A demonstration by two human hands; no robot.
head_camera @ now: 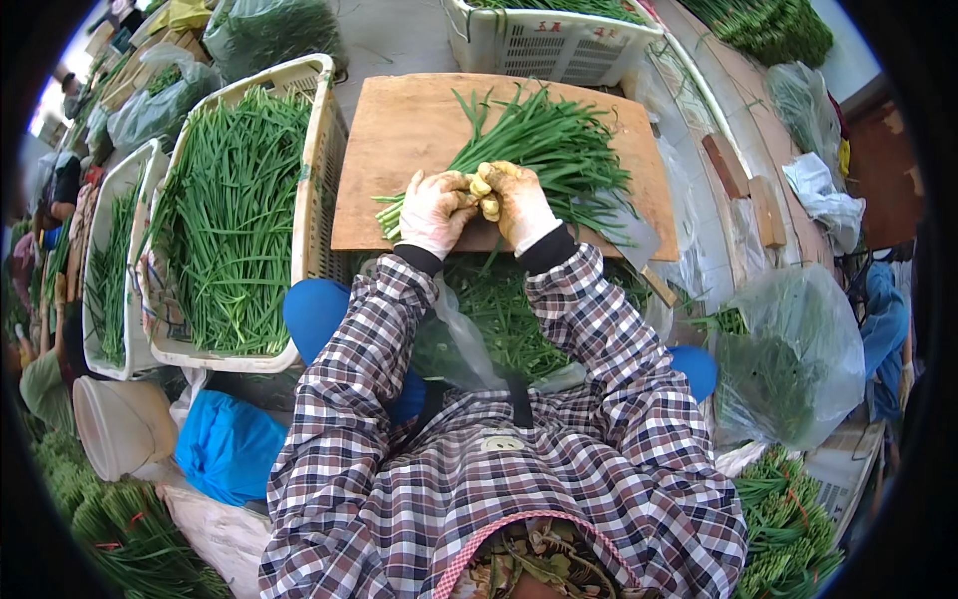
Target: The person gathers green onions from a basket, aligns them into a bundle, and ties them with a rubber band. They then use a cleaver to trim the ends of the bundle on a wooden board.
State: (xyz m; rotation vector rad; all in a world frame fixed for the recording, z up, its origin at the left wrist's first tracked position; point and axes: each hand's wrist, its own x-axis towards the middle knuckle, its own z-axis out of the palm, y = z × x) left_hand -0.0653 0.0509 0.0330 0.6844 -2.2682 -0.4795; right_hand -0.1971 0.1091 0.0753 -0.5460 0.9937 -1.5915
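Note:
A bunch of long green garlic chives (542,142) lies across a wooden board (397,127), its pale cut ends at the left and its leaf tips fanned to the right. Over the stalks near the cut ends is my left hand (439,210), in a stained pale glove with curled fingers. My right hand (516,198), gloved and stained yellow, is closed beside it, and the fingertips meet. Whether either hand grips stalks or a thin tie cannot be told. A wide-bladed knife (632,236) with a wooden handle rests at the board's right edge, partly under the leaves.
Left of the board stands a white plastic crate (299,217) full of loose chives, with a narrower crate (93,299) beyond it. Another crate (554,49) is behind the board. Below the board lies a plastic bag of green trimmings (509,322). A filled clear bag (793,359) stands right.

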